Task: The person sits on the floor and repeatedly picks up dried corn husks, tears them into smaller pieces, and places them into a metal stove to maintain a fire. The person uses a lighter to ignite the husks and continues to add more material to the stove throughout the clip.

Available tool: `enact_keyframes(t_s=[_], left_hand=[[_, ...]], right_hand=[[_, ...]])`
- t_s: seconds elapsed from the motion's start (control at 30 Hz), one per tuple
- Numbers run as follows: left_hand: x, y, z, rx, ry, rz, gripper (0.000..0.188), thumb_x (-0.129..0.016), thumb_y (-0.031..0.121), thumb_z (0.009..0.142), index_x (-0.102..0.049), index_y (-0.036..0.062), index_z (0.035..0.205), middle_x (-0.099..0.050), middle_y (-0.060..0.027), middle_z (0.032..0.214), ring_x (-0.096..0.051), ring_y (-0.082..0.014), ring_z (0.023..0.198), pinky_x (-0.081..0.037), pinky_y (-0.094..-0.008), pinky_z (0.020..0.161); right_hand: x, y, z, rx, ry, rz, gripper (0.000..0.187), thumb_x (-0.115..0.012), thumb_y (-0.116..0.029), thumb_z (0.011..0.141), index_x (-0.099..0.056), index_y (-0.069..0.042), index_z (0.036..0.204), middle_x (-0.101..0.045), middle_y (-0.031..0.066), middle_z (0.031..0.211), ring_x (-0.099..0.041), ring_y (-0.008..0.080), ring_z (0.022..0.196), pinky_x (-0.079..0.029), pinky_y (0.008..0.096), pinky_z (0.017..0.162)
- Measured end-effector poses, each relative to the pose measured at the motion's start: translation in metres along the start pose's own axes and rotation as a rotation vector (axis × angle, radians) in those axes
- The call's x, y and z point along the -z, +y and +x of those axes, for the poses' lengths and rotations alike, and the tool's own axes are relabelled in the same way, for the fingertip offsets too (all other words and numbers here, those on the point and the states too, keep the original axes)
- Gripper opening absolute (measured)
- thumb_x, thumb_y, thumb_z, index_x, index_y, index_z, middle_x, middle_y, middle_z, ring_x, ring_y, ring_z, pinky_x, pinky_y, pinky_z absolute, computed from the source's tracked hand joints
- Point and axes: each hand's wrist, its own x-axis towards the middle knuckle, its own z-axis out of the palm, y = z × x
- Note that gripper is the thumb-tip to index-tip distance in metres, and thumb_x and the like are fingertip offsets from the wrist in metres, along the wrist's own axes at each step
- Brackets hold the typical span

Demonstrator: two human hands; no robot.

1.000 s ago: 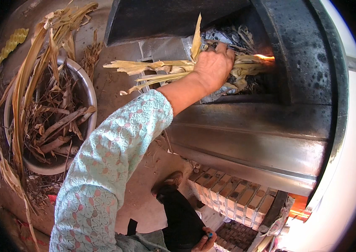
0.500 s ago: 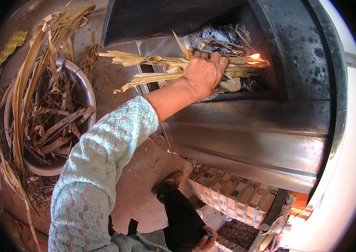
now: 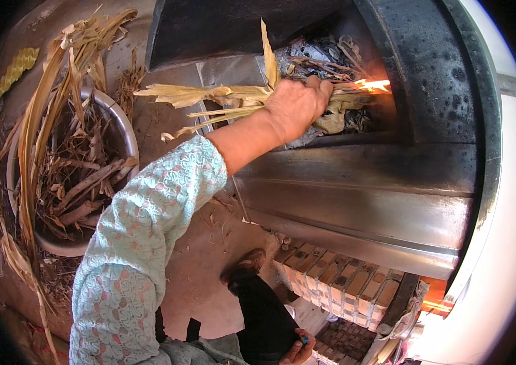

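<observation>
My left hand point(image 3: 300, 106), its arm in a pale green lace sleeve, is closed around a bunch of dry corn leaves point(image 3: 215, 94) at the stove mouth. Their loose ends stick out to the left, and one leaf stands upright beside the knuckles. On the right, the bunch's other end lies by a flame point(image 3: 372, 85) inside the dark firebox, over ash and thin twigs point(image 3: 352, 55). Low in the picture, my right hand point(image 3: 298, 351) rests by my dark trouser leg, its fingers curled round a small bluish thing, mostly hidden.
A metal basin point(image 3: 127, 131) of sticks and dry stalks stands on the floor at left, with long dry leaves point(image 3: 30, 152) over its rim. The sooty metal stove front point(image 3: 355, 179) spans the right. Below it is a brick step point(image 3: 337, 277). A yellow wavy piece point(image 3: 14, 73) lies far left.
The flame has grown longer and brighter. The leaf bunch has shifted in my left hand, with one leaf now standing higher. My right hand has stayed put.
</observation>
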Motion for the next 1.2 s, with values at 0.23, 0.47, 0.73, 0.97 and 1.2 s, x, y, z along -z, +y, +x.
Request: enact_keyframes(t_s=[0.23, 0.47, 0.73, 0.97, 1.2], left_hand=[[0.02, 0.004, 0.001, -0.092, -0.035, -0.117, 0.038, -0.061, 0.004, 0.066, -0.046, -0.0011, 0.1, -0.06, -0.0186, 0.087, -0.062, -0.0352, 0.074, -0.051, -0.0414, 0.061], [0.044, 0.004, 0.009, -0.035, -0.298, -0.168, 0.038, -0.063, 0.006, 0.067, -0.051, -0.0031, 0.101, -0.063, -0.0201, 0.087, -0.062, -0.0342, 0.084, -0.05, -0.0425, 0.068], [0.059, 0.002, 0.024, -0.049, -0.404, -0.196, 0.02, -0.066, 0.012, 0.067, -0.062, -0.0017, 0.082, -0.064, -0.0189, 0.082, -0.063, -0.0337, 0.085, -0.049, -0.0422, 0.072], [0.055, 0.0, 0.029, -0.048, -0.382, -0.212, 0.023, -0.064, 0.013, 0.069, -0.062, -0.0023, 0.085, -0.064, -0.0197, 0.083, -0.062, -0.0349, 0.086, -0.048, -0.0422, 0.075], [0.056, 0.004, 0.026, -0.049, -0.396, -0.227, 0.021, -0.063, 0.012, 0.068, -0.063, -0.0015, 0.084, -0.064, -0.0202, 0.084, -0.062, -0.0349, 0.086, -0.048, -0.0424, 0.075]], right_hand=[[-0.001, -0.001, 0.002, 0.034, -0.001, 0.014, 0.024, -0.041, -0.016, 0.093, -0.051, 0.004, 0.104, -0.056, 0.0185, 0.102, -0.055, 0.0298, 0.094, -0.043, 0.0382, 0.085], [0.005, 0.003, 0.003, 0.08, -0.062, -0.096, 0.025, -0.041, -0.017, 0.094, -0.051, 0.004, 0.104, -0.056, 0.0182, 0.102, -0.055, 0.0292, 0.094, -0.043, 0.0377, 0.085], [0.001, 0.0, 0.0, -0.028, -0.022, 0.047, 0.029, -0.04, -0.018, 0.094, -0.051, 0.004, 0.109, -0.056, 0.0174, 0.101, -0.054, 0.0277, 0.093, -0.042, 0.0363, 0.085], [0.003, 0.008, -0.002, -0.005, -0.027, -0.014, 0.03, -0.039, -0.019, 0.094, -0.053, 0.004, 0.107, -0.056, 0.0173, 0.101, -0.054, 0.0286, 0.092, -0.042, 0.0367, 0.084], [0.007, 0.014, -0.003, 0.069, -0.05, -0.105, 0.029, -0.04, -0.017, 0.094, -0.053, 0.004, 0.108, -0.056, 0.0171, 0.101, -0.054, 0.0288, 0.092, -0.042, 0.0366, 0.083]])
